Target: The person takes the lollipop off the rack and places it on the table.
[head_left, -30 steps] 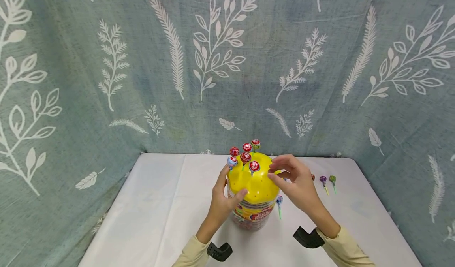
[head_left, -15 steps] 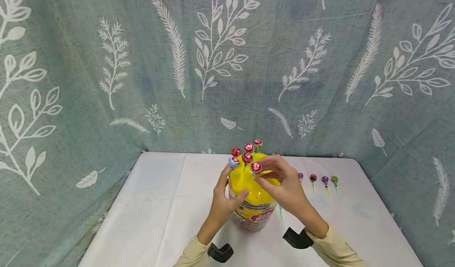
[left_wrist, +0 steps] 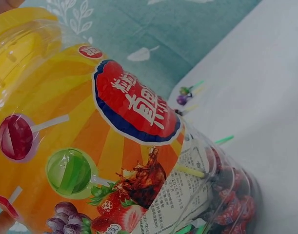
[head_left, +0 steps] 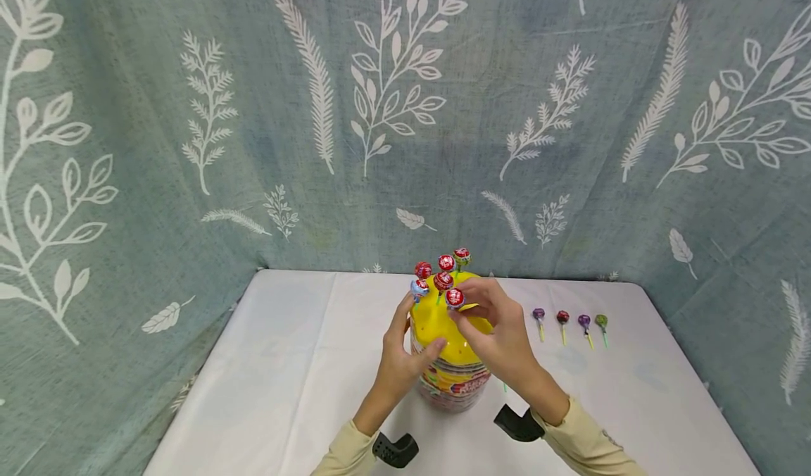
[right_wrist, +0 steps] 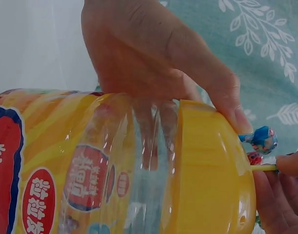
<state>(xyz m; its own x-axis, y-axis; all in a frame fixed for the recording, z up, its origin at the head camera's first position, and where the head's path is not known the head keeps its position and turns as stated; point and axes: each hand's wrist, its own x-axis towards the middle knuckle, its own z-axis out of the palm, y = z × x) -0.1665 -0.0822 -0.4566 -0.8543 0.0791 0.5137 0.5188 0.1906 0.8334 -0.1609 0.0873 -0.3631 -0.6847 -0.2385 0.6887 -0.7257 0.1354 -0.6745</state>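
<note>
A tall clear candy jar (head_left: 453,388) with a printed label stands upright on the table. Its yellow domed lid (head_left: 437,327) bears several wrapped lollipops (head_left: 443,280), stuck in by their sticks. My left hand (head_left: 398,363) holds the lid's left side, thumb across the front. At the lid's front, my right hand (head_left: 500,332) pinches a red-wrapped lollipop (head_left: 455,298) near its head. The right wrist view shows its yellow stick (right_wrist: 263,167) meeting the lid between thumb and fingers. More wrapped candy (left_wrist: 231,207) lies inside the jar's lower part.
A row of several loose lollipops (head_left: 584,321) lies on the white tablecloth (head_left: 646,377) to the right. A green stick (head_left: 505,387) shows beside the jar, partly hidden by the right hand. A leaf-patterned curtain (head_left: 405,145) hangs behind the table.
My right hand has moved left from the lid's right side and now pinches the front lollipop. The left hand keeps its hold, and more of the loose row shows.
</note>
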